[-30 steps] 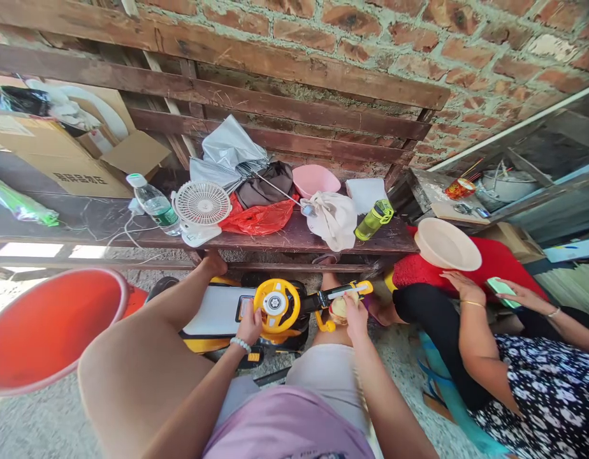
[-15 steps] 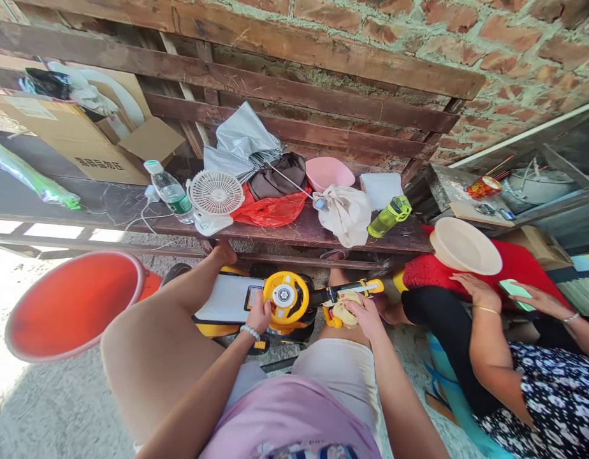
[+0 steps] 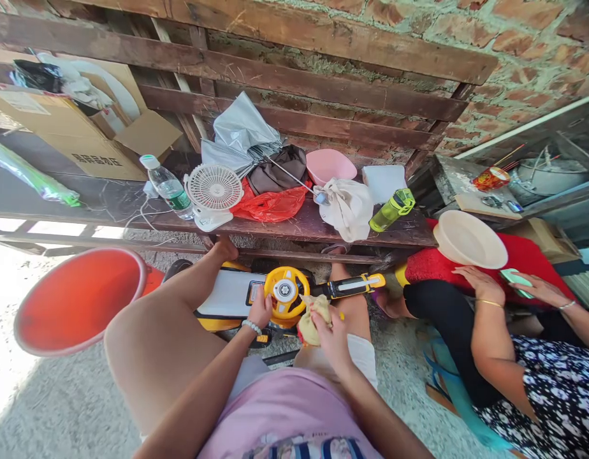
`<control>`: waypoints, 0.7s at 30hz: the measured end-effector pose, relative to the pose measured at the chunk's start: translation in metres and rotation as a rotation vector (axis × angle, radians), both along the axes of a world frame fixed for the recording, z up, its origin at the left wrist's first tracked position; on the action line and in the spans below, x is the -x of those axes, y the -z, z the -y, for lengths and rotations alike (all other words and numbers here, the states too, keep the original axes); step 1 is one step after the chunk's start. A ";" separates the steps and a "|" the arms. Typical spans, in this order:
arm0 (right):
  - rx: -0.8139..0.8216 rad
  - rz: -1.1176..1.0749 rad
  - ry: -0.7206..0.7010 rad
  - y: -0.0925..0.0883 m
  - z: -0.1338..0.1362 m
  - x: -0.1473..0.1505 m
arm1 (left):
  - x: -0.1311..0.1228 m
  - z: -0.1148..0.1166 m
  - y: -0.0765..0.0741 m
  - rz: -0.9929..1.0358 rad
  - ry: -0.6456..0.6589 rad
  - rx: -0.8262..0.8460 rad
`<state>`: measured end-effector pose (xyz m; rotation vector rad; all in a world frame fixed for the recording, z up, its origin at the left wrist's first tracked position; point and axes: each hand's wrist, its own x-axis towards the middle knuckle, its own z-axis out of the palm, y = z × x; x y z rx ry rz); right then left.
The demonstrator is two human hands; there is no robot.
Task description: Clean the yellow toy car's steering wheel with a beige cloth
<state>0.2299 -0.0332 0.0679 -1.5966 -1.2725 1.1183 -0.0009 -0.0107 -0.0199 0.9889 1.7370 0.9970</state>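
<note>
The right hand (image 3: 330,338) has lifted the rag (image 3: 311,319) off the yellow bar (image 3: 356,286), clutching it just beside the toy wheel (image 3: 285,292), whose rim the left hand (image 3: 260,310) grips.

We're losing the pale wad (image 3: 310,320) behind the right hand (image 3: 331,339); we're not resolving the small items (image 3: 493,202) on the far-right board (image 3: 469,204).

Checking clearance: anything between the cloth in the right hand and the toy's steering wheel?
Nothing visible. The cloth, held in the right hand, sits right at the lower edge of the yellow steering wheel. Whether they touch can't be told from this view.
</note>
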 end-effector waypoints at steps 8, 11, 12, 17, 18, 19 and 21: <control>-0.161 0.575 -0.127 0.079 -0.018 0.014 | 0.001 -0.002 -0.004 0.063 -0.019 -0.009; -0.125 0.723 -0.221 0.092 -0.021 0.012 | 0.001 -0.003 -0.003 0.059 -0.013 0.004; -0.114 0.759 -0.251 0.096 -0.020 0.013 | 0.001 -0.003 -0.003 0.051 -0.003 0.002; -0.083 0.821 -0.423 0.113 -0.011 0.031 | 0.003 -0.004 -0.004 0.020 0.035 -0.011; -0.083 0.809 -0.467 0.115 -0.009 0.038 | 0.003 -0.004 -0.005 0.012 0.030 -0.016; -0.084 0.788 -0.511 0.116 -0.007 0.045 | 0.003 -0.004 -0.005 0.004 0.024 -0.024; -0.093 0.723 -0.574 0.118 -0.004 0.059 | 0.003 -0.003 -0.004 -0.002 0.015 -0.040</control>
